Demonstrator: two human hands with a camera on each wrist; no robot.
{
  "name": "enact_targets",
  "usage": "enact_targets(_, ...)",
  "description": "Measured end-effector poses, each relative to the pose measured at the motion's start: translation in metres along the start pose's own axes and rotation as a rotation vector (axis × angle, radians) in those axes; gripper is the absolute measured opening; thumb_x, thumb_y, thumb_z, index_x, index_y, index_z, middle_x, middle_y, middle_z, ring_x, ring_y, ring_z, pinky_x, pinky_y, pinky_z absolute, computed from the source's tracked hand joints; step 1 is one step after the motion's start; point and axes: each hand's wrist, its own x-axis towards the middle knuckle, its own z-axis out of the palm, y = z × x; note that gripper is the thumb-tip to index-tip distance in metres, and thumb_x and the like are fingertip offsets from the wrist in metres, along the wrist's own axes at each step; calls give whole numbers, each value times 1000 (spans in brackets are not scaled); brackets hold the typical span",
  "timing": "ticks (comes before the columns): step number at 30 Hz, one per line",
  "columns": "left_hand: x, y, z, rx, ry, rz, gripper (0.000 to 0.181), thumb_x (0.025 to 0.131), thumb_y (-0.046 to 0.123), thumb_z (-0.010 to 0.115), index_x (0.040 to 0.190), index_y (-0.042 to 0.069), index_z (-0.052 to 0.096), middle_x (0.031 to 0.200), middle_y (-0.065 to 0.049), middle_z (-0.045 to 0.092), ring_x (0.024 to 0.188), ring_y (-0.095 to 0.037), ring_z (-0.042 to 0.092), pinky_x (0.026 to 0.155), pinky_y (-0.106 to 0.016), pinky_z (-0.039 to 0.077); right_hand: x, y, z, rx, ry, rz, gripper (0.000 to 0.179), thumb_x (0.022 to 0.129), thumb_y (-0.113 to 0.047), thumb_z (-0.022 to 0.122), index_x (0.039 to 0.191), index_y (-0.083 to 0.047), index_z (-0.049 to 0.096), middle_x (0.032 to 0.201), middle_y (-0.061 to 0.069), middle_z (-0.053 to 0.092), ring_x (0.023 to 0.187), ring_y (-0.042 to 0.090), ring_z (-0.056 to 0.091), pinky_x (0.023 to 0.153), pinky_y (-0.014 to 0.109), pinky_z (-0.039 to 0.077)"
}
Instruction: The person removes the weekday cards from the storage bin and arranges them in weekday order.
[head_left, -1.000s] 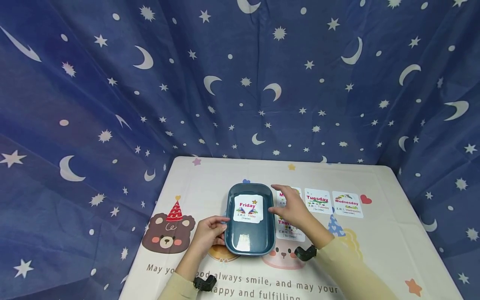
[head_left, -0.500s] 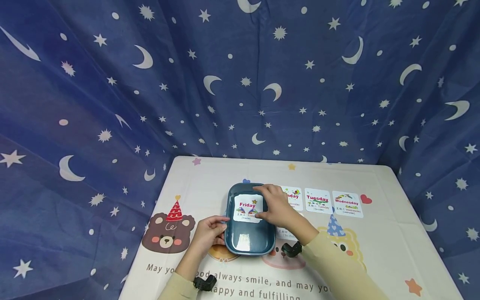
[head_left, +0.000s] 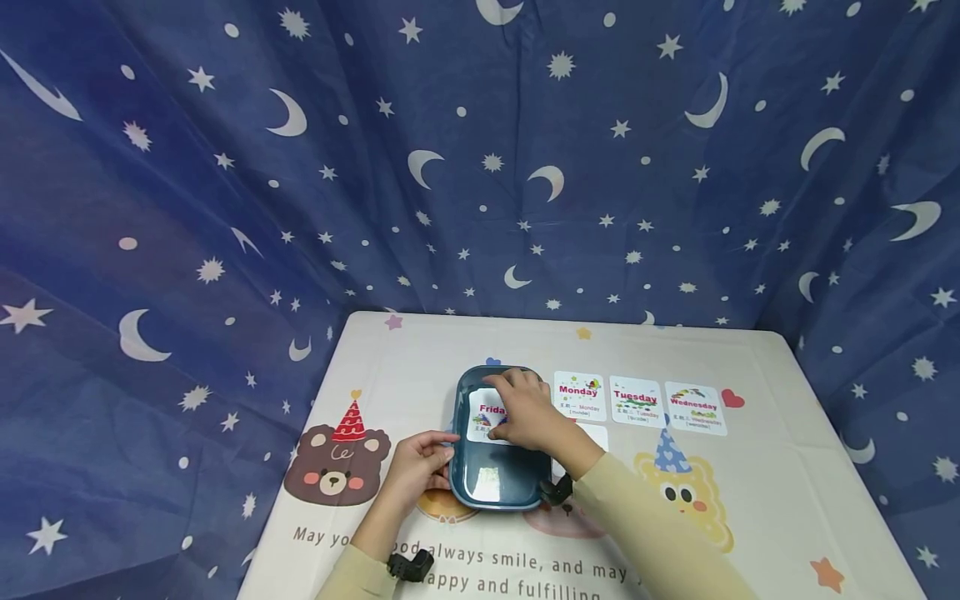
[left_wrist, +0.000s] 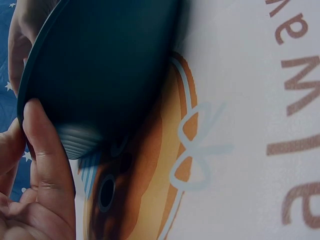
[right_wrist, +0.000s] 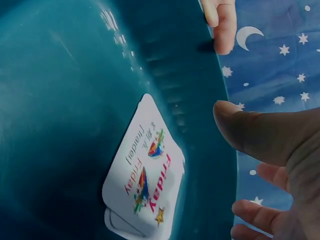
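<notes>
A dark blue-green tray (head_left: 517,482) sits at the middle of the table. My left hand (head_left: 415,468) pinches its left rim; in the left wrist view the thumb (left_wrist: 47,155) presses the rim from one side, with fingers behind it. Inside the tray lies a white Friday card (head_left: 483,408), and the right wrist view shows another card's edge (right_wrist: 117,224) beneath it. Over the tray reaches my right hand (head_left: 528,414), covering the Friday card's right part from the head camera. Its thumb (right_wrist: 250,127) and fingers (right_wrist: 257,215) are spread apart, with nothing between them.
Right of the tray, Monday (head_left: 579,398), Tuesday (head_left: 635,402) and Wednesday (head_left: 696,409) cards form a row. Below Monday, another card (head_left: 597,437) is partly hidden by my right forearm. A blue star-and-moon curtain (head_left: 480,167) hangs behind the printed tablecloth (head_left: 787,467).
My right hand has moved left from the tray's right rim to over the Friday card, uncovering the Monday card. The left hand keeps its hold on the tray.
</notes>
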Motion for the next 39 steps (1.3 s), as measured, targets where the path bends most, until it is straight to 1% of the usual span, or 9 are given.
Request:
enact_targets(5, 0, -1, -1, -2, -1, 1, 32, 101, 1, 70, 133, -2, 72, 84, -5, 66, 63, -13, 61, 53, -25, 60, 8, 0, 11, -25, -34, 19, 94, 77, -37, 98, 157, -23, 51, 148, 13, 55, 139, 39, 46, 108, 59, 40)
enact_targets(9, 1, -1, -1, -7, -6, 2, 32, 101, 1, 70, 132, -2, 72, 83, -5, 66, 62, -14, 61, 53, -25, 60, 12, 1, 18, -62, -80, 44, 97, 78, -39, 97, 160, -24, 48, 150, 14, 53, 138, 37, 46, 106, 56, 42)
enact_targets(15, 0, -1, -1, -10, -15, 6, 31, 101, 0, 69, 132, -3, 72, 83, -4, 66, 62, -13, 61, 53, -25, 60, 15, 2, 22, -76, -110, 72, 99, 76, -40, 98, 160, -22, 48, 149, 17, 53, 135, 39, 47, 104, 56, 44)
enact_targets(21, 0, 0, -1, -15, -14, 7, 31, 101, -1, 68, 132, -2, 72, 84, -4, 66, 61, -13, 61, 53, -25, 60, 18, 4, 25, -105, -142, 86, 101, 76, -42, 98, 161, -22, 46, 147, 16, 54, 132, 37, 47, 102, 54, 44)
enact_targets(28, 0, 0, -2, -11, -17, 9, 31, 101, 0, 70, 132, -2, 72, 83, -3, 66, 62, -13, 61, 54, -26, 61, 20, 2, 27, -135, -165, 102, 100, 75, -40, 99, 160, -21, 49, 144, 17, 54, 129, 36, 47, 100, 53, 44)
enact_targets(36, 1, 0, -2, -9, -19, 4, 30, 101, 1, 70, 130, -1, 73, 83, -3, 67, 62, -14, 62, 54, -27, 61, 22, 2, 29, -158, -169, 113, 100, 72, -37, 102, 157, -20, 52, 139, 16, 55, 123, 33, 46, 97, 50, 43)
enact_targets(39, 1, 0, -2, -10, -19, 4, 30, 101, 1, 70, 131, -1, 73, 83, -3, 66, 62, -14, 62, 54, -26, 61, 23, 1, 29, -163, -170, 115, 98, 74, -38, 100, 157, -20, 52, 140, 16, 54, 124, 34, 46, 99, 50, 43)
